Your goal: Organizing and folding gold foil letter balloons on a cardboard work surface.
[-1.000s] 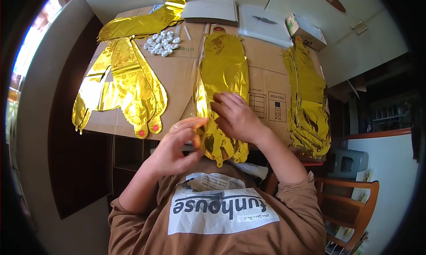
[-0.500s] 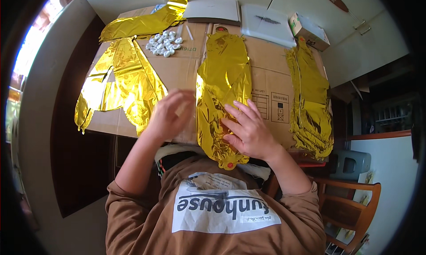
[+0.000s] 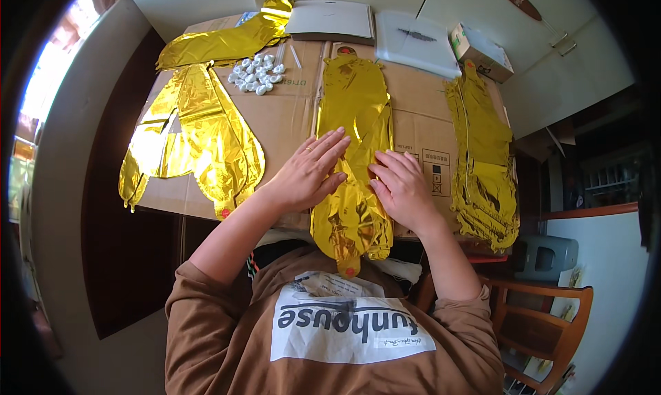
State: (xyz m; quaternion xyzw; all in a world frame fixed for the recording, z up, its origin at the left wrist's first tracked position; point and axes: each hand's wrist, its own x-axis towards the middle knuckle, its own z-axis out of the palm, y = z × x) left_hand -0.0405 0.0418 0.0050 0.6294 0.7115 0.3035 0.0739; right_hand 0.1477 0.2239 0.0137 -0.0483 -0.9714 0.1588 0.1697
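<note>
A long flat gold foil balloon (image 3: pixel 354 113) lies lengthwise on the brown cardboard sheet (image 3: pixel 289 120) in front of me, its crumpled near end hanging over the edge. My left hand (image 3: pixel 310 171) lies flat with fingers spread on the balloon's left side. On the balloon's right side my right hand (image 3: pixel 403 188) presses down, palm flat. Neither hand grips anything.
More deflated gold foil balloons lie at the left (image 3: pixel 200 137), far left (image 3: pixel 220 40) and right (image 3: pixel 485 161). A pile of small white pieces (image 3: pixel 256 75) sits at the back. Beyond are a grey board (image 3: pixel 330 20), a white tray (image 3: pixel 420 44), a small box (image 3: pixel 482 51). A wooden chair (image 3: pixel 551 312) stands at lower right.
Both hands were raised near my chest over the balloon's near end; they have since lowered and spread flat on the balloon, moving farther up it.
</note>
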